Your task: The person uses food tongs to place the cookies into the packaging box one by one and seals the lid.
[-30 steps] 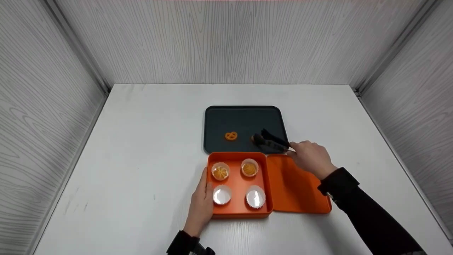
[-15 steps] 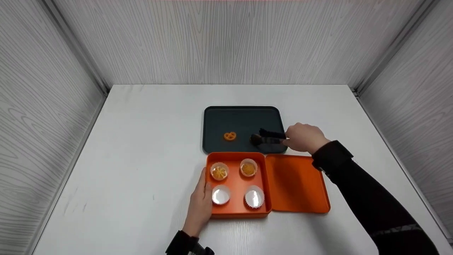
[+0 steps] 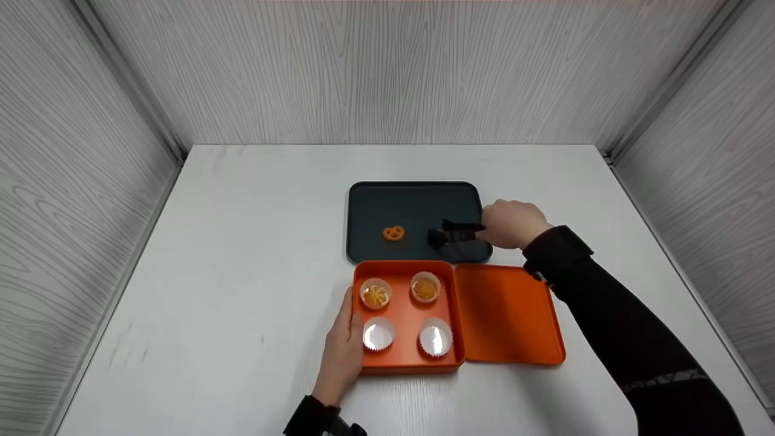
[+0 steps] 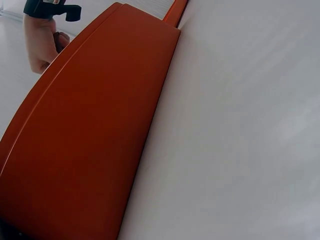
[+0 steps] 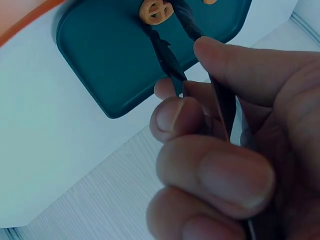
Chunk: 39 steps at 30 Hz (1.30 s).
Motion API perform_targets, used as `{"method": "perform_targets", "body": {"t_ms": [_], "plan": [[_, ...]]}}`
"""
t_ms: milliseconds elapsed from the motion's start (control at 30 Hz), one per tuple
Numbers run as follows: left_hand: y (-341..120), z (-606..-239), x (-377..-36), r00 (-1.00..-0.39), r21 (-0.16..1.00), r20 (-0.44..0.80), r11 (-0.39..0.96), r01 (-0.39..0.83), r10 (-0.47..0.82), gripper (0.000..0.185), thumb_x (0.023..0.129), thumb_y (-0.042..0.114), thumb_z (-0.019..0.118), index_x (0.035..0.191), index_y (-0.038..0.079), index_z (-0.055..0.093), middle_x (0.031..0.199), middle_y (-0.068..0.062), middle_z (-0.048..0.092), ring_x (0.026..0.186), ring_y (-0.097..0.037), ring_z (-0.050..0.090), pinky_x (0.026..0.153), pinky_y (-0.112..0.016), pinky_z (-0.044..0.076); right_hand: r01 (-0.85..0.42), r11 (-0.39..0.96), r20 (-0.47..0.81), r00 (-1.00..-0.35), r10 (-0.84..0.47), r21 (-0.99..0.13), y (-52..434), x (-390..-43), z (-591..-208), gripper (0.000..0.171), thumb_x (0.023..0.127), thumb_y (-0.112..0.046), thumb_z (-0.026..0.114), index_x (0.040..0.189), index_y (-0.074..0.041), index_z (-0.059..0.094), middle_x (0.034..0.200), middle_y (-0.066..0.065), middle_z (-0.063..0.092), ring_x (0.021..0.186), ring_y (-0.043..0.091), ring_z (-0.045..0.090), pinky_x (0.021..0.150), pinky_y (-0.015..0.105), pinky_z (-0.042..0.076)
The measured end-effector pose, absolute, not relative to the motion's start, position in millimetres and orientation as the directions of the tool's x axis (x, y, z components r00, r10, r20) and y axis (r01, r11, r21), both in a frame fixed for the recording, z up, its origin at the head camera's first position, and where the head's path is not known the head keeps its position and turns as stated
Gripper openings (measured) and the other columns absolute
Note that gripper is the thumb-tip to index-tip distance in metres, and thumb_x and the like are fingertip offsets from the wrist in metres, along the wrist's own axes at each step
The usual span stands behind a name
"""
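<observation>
On the worktop [image 3: 242,254], the dark tray [image 3: 387,200] holds a cookie [image 5: 156,10] between the tongs [image 3: 454,233], pinched by the right hand [image 3: 511,224], pointing left. The left hand [image 3: 342,354] lies flat against the orange box [image 3: 405,363].

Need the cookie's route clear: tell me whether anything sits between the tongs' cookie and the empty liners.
Nothing visible blocks it. The right hand holds the tongs round a cookie on the dark tray; the empty liners lie open, behind only the box's low wall.

- Right hand [image 3: 511,224] is bare, with a long black sleeve [image 3: 611,339] reaching the wrist.
- Left hand [image 3: 342,351] is bare, with a black cuff [image 3: 312,418], possibly carrying a strapped device.
</observation>
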<state>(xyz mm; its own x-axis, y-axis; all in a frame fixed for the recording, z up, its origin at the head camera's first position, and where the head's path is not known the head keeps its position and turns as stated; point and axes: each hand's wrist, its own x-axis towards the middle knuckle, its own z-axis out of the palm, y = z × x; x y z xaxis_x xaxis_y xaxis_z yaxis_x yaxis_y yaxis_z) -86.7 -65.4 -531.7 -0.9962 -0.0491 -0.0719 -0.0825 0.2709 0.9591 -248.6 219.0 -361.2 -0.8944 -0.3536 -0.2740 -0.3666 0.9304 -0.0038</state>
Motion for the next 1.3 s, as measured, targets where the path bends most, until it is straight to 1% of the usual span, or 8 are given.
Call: {"method": "perform_targets", "body": {"t_ms": [200, 300, 500, 700, 800, 933, 1133, 1300], "plan": [[-65, -531, -87, -0.995, 0.958, -0.09, 0.27, -0.099, -0.046, 0.057, 0.112, 0.023, 0.039, 0.165, 0.011, 0.02, 0.168, -0.008, 0.026, 0.154, -0.027, 0.025, 0.125, -0.052, 0.022, -0.398, 0.917, -0.225, -0.893, -0.391, -0.014, 225, -246, -367, 0.038, 0.099, -0.026, 0.066, 0.064, -0.013, 0.058, 0.06, 0.002, 0.046, 0.061, 0.023, 0.055, 0.056, 0.037, 0.045], [-65, -531, -88, -0.994, 0.958, -0.097, 0.267, -0.105, -0.045, 0.057, 0.112, 0.023, 0.038, 0.165, 0.012, 0.02, 0.169, -0.008, 0.025, 0.155, -0.027, 0.024, 0.125, -0.052, 0.021, -0.403, 0.915, -0.208, -0.893, -0.399, -0.022, 230, -244, -372, 0.038, 0.099, -0.025, 0.067, 0.064, -0.012, 0.06, 0.059, 0.002, 0.045, 0.059, 0.023, 0.053, 0.054, 0.035, 0.043], [-64, -531, -89, -0.992, 0.956, -0.122, 0.263, -0.129, -0.042, 0.057, 0.112, 0.024, 0.037, 0.165, 0.013, 0.019, 0.169, -0.007, 0.024, 0.155, -0.026, 0.023, 0.125, -0.052, 0.02, -0.416, 0.909, -0.19, -0.889, -0.416, -0.044, 240, -239, -379, 0.029, 0.099, -0.022, 0.067, 0.073, -0.011, 0.071, 0.06, 0.002, 0.05, 0.058, 0.021, 0.051, 0.051, 0.032, 0.04], [-63, -532, -90, -0.989, 0.953, -0.142, 0.264, -0.149, -0.046, 0.057, 0.112, 0.024, 0.037, 0.165, 0.015, 0.018, 0.169, -0.006, 0.024, 0.155, -0.026, 0.023, 0.125, -0.052, 0.02, -0.446, 0.894, -0.158, -0.88, -0.448, -0.051, 248, -232, -379, 0.024, 0.1, -0.022, 0.066, 0.079, -0.011, 0.072, 0.063, 0.002, 0.055, 0.058, 0.02, 0.052, 0.05, 0.033, 0.041], [-64, -532, -90, -0.99, 0.953, -0.135, 0.267, -0.143, -0.047, 0.057, 0.112, 0.024, 0.037, 0.165, 0.014, 0.018, 0.169, -0.006, 0.024, 0.155, -0.026, 0.023, 0.125, -0.052, 0.02, -0.457, 0.887, -0.122, -0.879, -0.462, -0.064, 251, -228, -377, 0.022, 0.1, -0.021, 0.065, 0.082, -0.011, 0.073, 0.062, 0.002, 0.054, 0.058, 0.02, 0.051, 0.049, 0.032, 0.039], [-64, -533, -89, -0.994, 0.959, -0.103, 0.259, -0.112, -0.047, 0.057, 0.112, 0.023, 0.038, 0.165, 0.012, 0.019, 0.169, -0.007, 0.025, 0.155, -0.026, 0.024, 0.125, -0.051, 0.021, -0.478, 0.875, -0.062, -0.873, -0.483, -0.082, 256, -221, -372, 0.02, 0.1, -0.019, 0.065, 0.082, -0.012, 0.072, 0.06, 0.001, 0.051, 0.057, 0.018, 0.048, 0.049, 0.03, 0.035], [-65, -533, -88, -0.994, 0.96, -0.096, 0.258, -0.104, -0.045, 0.057, 0.112, 0.023, 0.038, 0.165, 0.012, 0.019, 0.169, -0.007, 0.024, 0.155, -0.025, 0.024, 0.125, -0.05, 0.021, -0.503, 0.856, -0.013, -0.861, -0.508, -0.12, 262, -206, -363, 0.014, 0.098, -0.015, 0.068, 0.084, -0.014, 0.069, 0.062, -0.003, 0.054, 0.056, 0.015, 0.046, 0.048, 0.029, 0.034], [-65, -531, -88, -0.994, 0.959, -0.094, 0.265, -0.103, -0.046, 0.057, 0.112, 0.021, 0.037, 0.165, 0.012, 0.02, 0.169, -0.007, 0.024, 0.155, -0.026, 0.024, 0.125, -0.051, 0.021, -0.553, 0.823, 0.016, -0.831, -0.556, -0.131, 264, -190, -356, 0.015, 0.097, -0.013, 0.068, 0.083, -0.014, 0.064, 0.059, -0.006, 0.047, 0.055, 0.012, 0.043, 0.047, 0.027, 0.031]]}}
